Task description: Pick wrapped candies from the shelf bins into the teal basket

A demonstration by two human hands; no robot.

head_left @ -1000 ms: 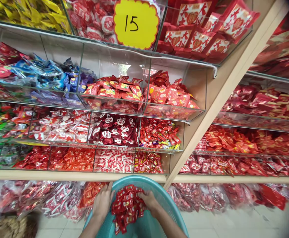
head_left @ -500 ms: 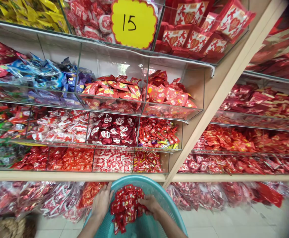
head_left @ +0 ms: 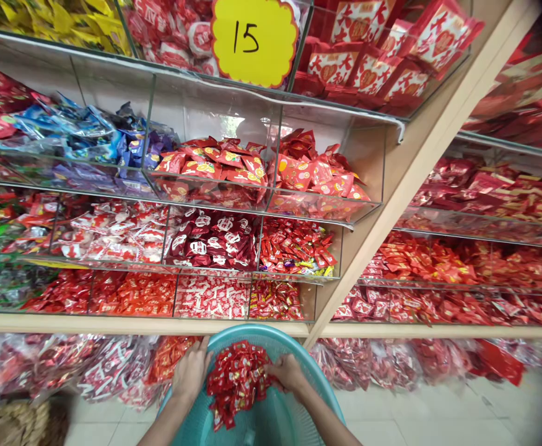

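While both hands press in from either side, a heap of red candy packets (head_left: pixel 236 379) sits gathered between them inside the teal basket (head_left: pixel 277 416), toward its far rim, with a few packets dangling from the heap's near end. The left hand (head_left: pixel 191 373) lies along the heap's left side by the rim, its fingers (head_left: pixel 202 347) stretched out rather than closed. The right hand (head_left: pixel 289 373) has its fingers curled into the heap's right side, grasping packets. The basket is just below the front edge of the wooden shelf (head_left: pixel 113 323), which carries clear bins (head_left: pixel 326 214) of wrapped sweets. A yellow sign (head_left: pixel 254 41) reading 15 hangs at the top bins. Bagged sweets (head_left: pixel 113 365) lie beneath the shelf.
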